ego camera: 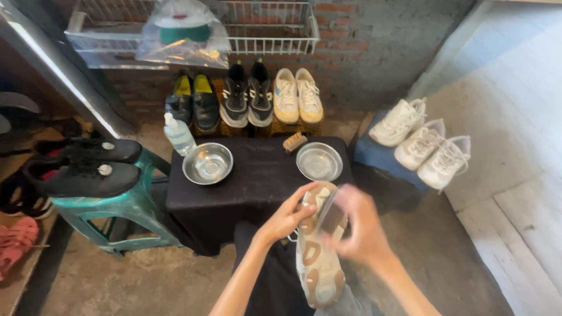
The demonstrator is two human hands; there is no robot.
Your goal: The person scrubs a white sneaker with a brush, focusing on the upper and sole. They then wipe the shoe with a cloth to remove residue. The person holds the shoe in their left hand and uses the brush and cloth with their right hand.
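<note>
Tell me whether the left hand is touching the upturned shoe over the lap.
Touching. The head view shows the left hand with fingers curled onto the toe end of the sole-up shoe, with no gap between them.

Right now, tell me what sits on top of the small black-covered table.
On the black-covered table sit two metal bowls, a clear pump bottle and a brush. The held shoe covers its near edge.

My left hand (288, 217) reaches in from below, fingers curled in a grip, forearm bare. My right hand (358, 225) crosses from the right, blurred, fingers closed.
</note>
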